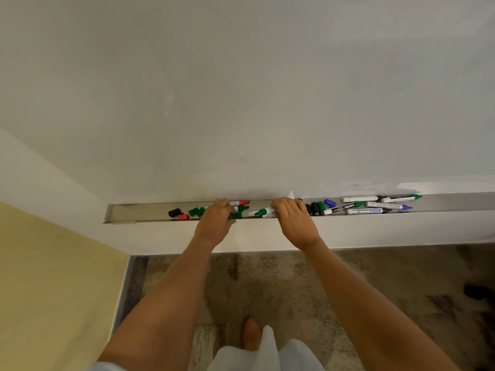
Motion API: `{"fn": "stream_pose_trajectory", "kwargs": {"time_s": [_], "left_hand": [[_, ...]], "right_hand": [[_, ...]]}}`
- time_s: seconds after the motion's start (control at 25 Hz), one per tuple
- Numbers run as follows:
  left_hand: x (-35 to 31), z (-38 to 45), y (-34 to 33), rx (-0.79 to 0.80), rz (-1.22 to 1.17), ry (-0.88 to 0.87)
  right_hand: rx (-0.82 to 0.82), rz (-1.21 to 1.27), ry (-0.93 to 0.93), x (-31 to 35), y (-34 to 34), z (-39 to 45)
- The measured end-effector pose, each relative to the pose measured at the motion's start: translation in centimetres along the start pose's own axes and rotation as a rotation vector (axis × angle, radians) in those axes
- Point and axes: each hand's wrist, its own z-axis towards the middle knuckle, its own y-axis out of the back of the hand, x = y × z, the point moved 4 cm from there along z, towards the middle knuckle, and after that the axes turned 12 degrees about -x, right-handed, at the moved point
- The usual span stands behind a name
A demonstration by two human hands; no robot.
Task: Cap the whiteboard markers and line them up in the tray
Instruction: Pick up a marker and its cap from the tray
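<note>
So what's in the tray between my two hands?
In the head view, a green-capped marker lies in the tray between the left hand and right hand, its near end under the right fingers.

1. I am standing at a big wall-mounted whiteboard (241, 89) that fills the upper part of the frame, which suggests a classroom, meeting room or office.
2. A long metal tray (139, 211) runs under it across the middle of the frame, strewn with whiteboard markers (375, 207) and loose caps (197, 211).
3. A cream wall (48, 263) fills the lower left.
4. A mottled grey-brown floor (294, 285) lies at the bottom.
</note>
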Motion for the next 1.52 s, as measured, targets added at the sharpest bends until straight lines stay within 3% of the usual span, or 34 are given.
{"fn": "stream_pose_trajectory", "kwargs": {"time_s": [0.24, 0.52, 0.76, 1.12, 1.28, 1.4, 1.52], "left_hand": [[0.3, 0.7, 0.1, 0.035, -0.119, 0.126], [0.1, -0.2, 0.3, 0.033, -0.338, 0.219], [-1.5, 0.0, 0.7, -0.064, -0.467, 0.275], [-3.2, 0.2, 1.3, -0.053, -0.429, 0.234], [-3.5, -0.1, 1.8, -0.226, -0.611, 0.416], [-3.8, -0.6, 1.7, -0.339, -0.828, 0.646], [-4.2, -1.1, 1.2, -0.43, -0.878, 0.872]], "right_hand": [[-0.022, -0.004, -0.053, 0.2, 0.9, -0.1], [0.064, -0.089, -0.051, -0.2, 0.6, -0.7], [0.08, -0.034, -0.001, 0.2, 0.0, -0.1], [0.17, 0.027, 0.026, 0.0, 0.6, 0.1], [0.154, 0.143, -0.073, 0.9, 1.2, -0.1], [0.104, 0.155, -0.147, 2.4, 1.7, 0.8], [0.087, 0.098, -0.166, 3.9, 2.0, 1.8]]}}
